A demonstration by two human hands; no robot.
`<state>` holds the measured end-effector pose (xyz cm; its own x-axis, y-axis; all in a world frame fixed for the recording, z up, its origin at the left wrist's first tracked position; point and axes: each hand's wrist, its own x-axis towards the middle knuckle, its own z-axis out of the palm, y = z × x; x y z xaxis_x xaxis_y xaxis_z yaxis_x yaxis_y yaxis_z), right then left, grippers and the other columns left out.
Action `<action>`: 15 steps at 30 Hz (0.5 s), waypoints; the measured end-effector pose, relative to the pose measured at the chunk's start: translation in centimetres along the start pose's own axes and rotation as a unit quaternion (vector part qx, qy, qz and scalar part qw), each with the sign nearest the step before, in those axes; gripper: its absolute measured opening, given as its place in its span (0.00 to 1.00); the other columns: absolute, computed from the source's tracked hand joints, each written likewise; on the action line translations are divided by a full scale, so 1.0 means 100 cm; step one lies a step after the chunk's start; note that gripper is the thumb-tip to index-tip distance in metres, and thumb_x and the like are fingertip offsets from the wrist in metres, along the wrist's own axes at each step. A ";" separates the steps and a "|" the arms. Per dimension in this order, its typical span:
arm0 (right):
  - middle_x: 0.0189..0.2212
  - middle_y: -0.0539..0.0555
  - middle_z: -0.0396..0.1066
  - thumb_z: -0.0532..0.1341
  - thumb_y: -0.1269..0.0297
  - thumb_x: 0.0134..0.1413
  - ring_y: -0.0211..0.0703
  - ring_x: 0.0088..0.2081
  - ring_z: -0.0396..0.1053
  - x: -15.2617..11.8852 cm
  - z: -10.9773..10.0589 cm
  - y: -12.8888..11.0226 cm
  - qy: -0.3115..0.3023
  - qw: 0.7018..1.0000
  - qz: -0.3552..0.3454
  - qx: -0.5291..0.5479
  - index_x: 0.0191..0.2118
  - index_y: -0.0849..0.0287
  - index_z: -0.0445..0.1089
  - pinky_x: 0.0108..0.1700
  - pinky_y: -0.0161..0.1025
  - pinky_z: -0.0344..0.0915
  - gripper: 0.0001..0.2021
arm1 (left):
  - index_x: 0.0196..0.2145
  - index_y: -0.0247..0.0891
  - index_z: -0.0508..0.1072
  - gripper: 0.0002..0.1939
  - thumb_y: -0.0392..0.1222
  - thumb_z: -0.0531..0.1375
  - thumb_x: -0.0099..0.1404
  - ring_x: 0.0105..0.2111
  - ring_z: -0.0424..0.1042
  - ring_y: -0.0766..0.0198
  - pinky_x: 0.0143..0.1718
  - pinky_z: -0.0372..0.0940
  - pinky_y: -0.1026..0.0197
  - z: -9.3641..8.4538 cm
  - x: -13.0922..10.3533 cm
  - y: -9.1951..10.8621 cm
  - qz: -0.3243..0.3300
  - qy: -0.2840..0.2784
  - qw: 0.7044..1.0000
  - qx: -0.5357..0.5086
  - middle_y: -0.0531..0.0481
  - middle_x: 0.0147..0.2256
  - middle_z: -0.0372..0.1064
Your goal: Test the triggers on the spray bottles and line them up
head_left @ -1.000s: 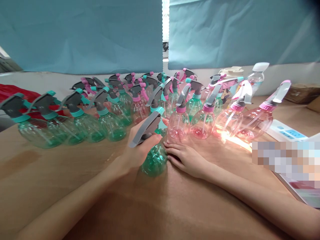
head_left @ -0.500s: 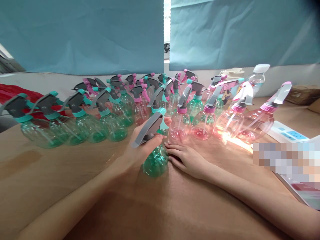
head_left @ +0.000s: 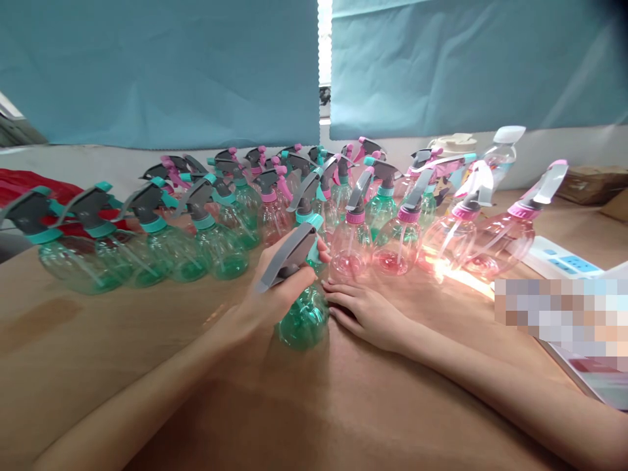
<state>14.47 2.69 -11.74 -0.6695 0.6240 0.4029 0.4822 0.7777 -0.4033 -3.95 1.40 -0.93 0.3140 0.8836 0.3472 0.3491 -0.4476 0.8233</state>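
My left hand is closed around the neck and trigger head of a green spray bottle, which stands on the table close in front of me. Its grey and turquoise head pokes out above my fingers, and the neck is hidden by them. My right hand lies flat on the table just right of that bottle, fingers stretched toward its base; whether they touch it I cannot tell. Right behind the hands stand another green spray bottle, partly covered, and a pink spray bottle.
Several green spray bottles line up at the left, several pink spray bottles at the right, with more behind. A clear bottle and a white power strip are at the right. Blue blinds hang behind the table.
The fingers of my left hand have curled in more around the bottle's trigger. The bottle and my right hand stay in place; the view has shifted very slightly.
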 end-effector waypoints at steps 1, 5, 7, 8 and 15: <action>0.54 0.59 0.70 0.52 0.66 0.65 0.50 0.58 0.65 0.000 0.000 0.000 0.003 1.000 -0.001 0.000 0.54 0.58 0.69 0.58 0.51 0.65 0.16 | 0.35 0.40 0.69 0.10 0.32 0.52 0.56 0.28 0.64 0.66 0.29 0.58 0.63 0.000 0.000 0.002 0.001 0.005 1.000 -0.006 0.55 0.29 0.63; 0.54 0.59 0.70 0.51 0.65 0.66 0.51 0.57 0.66 0.000 0.000 -0.001 0.010 1.000 -0.003 -0.004 0.54 0.59 0.70 0.57 0.51 0.66 0.16 | 0.31 0.39 0.66 0.06 0.31 0.53 0.57 0.31 0.64 0.67 0.34 0.59 0.63 -0.001 -0.003 0.007 -0.030 0.010 0.999 -0.024 0.55 0.32 0.64; 0.54 0.59 0.70 0.52 0.65 0.66 0.50 0.57 0.66 0.001 0.000 -0.001 0.009 1.000 -0.002 -0.006 0.54 0.59 0.69 0.57 0.51 0.65 0.16 | 0.30 0.39 0.66 0.06 0.30 0.54 0.56 0.31 0.64 0.67 0.34 0.60 0.64 -0.002 -0.004 0.008 -0.035 0.002 0.999 -0.026 0.55 0.31 0.64; 0.54 0.58 0.70 0.52 0.65 0.66 0.50 0.57 0.65 0.001 0.000 -0.001 0.009 1.000 0.000 -0.006 0.54 0.58 0.69 0.57 0.51 0.65 0.16 | 0.31 0.39 0.67 0.07 0.29 0.54 0.56 0.31 0.64 0.67 0.34 0.60 0.64 -0.002 -0.005 0.007 -0.035 -0.001 0.999 -0.027 0.55 0.31 0.65; 0.54 0.59 0.70 0.52 0.66 0.65 0.50 0.58 0.65 0.001 -0.002 -0.003 0.008 1.000 0.004 -0.011 0.54 0.59 0.70 0.58 0.50 0.65 0.16 | 0.46 0.44 0.70 0.18 0.32 0.54 0.59 0.38 0.69 0.63 0.39 0.65 0.61 -0.002 -0.005 0.008 -0.046 -0.011 0.998 -0.034 0.51 0.45 0.69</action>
<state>14.35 2.51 -11.42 -0.6562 0.6312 0.4136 0.4997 0.7741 -0.3887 -4.07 0.63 -0.36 0.3038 0.9166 0.2597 0.3163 -0.3542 0.8801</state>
